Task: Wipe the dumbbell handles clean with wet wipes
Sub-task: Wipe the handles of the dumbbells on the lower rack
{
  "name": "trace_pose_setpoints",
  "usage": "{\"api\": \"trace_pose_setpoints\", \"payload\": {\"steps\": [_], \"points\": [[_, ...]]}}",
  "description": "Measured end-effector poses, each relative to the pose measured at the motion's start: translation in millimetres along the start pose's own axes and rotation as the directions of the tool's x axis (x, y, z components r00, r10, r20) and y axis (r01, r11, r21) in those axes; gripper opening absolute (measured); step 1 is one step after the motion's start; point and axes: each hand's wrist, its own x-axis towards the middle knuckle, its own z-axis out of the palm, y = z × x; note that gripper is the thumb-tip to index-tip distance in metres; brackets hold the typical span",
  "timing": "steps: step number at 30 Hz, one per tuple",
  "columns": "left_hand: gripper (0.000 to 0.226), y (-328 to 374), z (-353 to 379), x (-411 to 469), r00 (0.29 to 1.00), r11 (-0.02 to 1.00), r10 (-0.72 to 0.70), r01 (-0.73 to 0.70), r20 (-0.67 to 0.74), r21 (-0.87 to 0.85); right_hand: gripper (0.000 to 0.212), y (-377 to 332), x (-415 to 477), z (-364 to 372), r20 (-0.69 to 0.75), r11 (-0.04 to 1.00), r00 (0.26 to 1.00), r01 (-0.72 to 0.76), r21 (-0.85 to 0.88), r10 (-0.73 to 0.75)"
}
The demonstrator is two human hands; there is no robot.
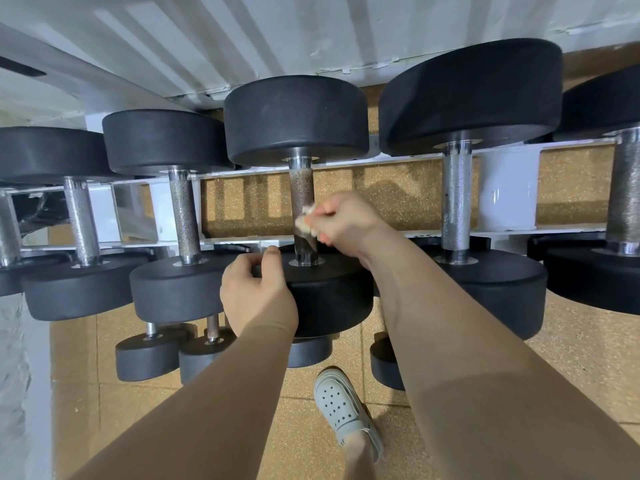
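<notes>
A: Just left of the right hand's [346, 218] fingertips, touching them, is the knurled handle [302, 192] of the middle dumbbell. Which way does it run?
B: Straight away from the person, from the near head [332, 296] on the hand's near side to the far head [294, 119] beyond it. I'd judge any stroke has to follow that line.
A: And the wet wipe [305, 221]?
B: It's bunched in the right hand's curled fingers and pressed against the handle's nearer half. The knurling beyond the hand is bare.
A: The left hand [256, 292]?
B: It's closer to the person, gripping the near head's rim with curled fingers, probably to steady it.
A: And around them?
B: The right neighbour's handle [457, 202] lies well off to the right hand's right, and the left neighbour's handle [183, 209] lies beyond the left hand. Both are parallel on the white rack [505, 188].
</notes>
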Motion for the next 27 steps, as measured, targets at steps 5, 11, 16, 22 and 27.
{"api": "trace_pose_setpoints", "payload": {"steps": [5,11,16,22,27], "points": [[0.045,2,0,-2,1.000,1.000,-0.016,0.016,-0.012,-0.008,0.012,5,-3,1,0.063,0.980,0.994,-0.076,-0.184,0.089],[0.043,4,0,-3,1.000,1.000,-0.009,0.009,-0.021,-0.018,0.009,-14,9,2,-0.216,0.966,0.976,0.052,0.252,0.004],[0.042,0,1,0,1.000,1.000,0.003,-0.003,-0.026,-0.005,0.020,-16,13,10,-0.290,0.985,0.956,0.083,0.150,-0.036],[0.043,1,1,-2,1.000,1.000,0.001,-0.001,-0.017,-0.003,0.018,-7,-1,14,-0.207,0.990,0.973,0.083,-0.117,-0.106],[0.047,2,0,-2,1.000,1.000,-0.008,0.008,-0.002,-0.013,0.018,-33,14,11,-0.433,0.982,0.884,0.187,-0.021,-0.177]]}}
